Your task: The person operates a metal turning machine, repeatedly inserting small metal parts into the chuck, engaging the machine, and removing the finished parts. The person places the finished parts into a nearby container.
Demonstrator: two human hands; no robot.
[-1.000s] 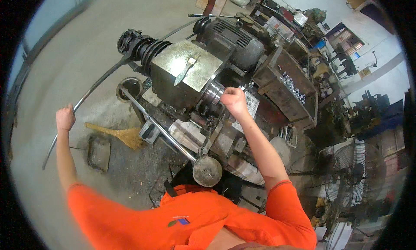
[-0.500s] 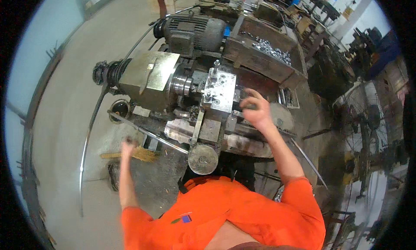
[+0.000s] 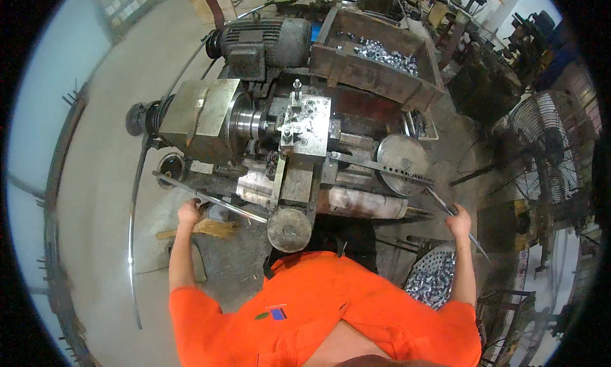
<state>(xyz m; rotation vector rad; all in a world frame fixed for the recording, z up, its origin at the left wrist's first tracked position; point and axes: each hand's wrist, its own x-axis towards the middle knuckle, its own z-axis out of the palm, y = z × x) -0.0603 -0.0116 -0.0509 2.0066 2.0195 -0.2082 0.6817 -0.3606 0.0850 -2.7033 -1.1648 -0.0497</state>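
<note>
A small lathe-like machine stands before me, with a round spindle chuck point(image 3: 247, 124) facing a metal tool block point(image 3: 307, 126) that carries upright bolts. My right hand point(image 3: 458, 222) is closed round a long metal lever point(image 3: 439, 200) beside a large disc point(image 3: 403, 163) at the machine's right end. My left hand point(image 3: 189, 211) hangs just below another metal rod point(image 3: 219, 201), which slants toward a small round disc point(image 3: 289, 229). Its fingers are curled, and what they hold, if anything, is hidden.
Behind the machine are an electric motor point(image 3: 267, 45) and a wooden box point(image 3: 375, 77) containing small metal parts. A perforated basket of similar parts point(image 3: 433, 278) stands near my right forearm. A straw broom point(image 3: 213, 229) lies at left; a fan point(image 3: 550, 144) stands at right.
My right hand has left the tool block area, moved right and toward me, and closed on the lever. My left hand stays near the left rod. The view has shifted slightly.
</note>
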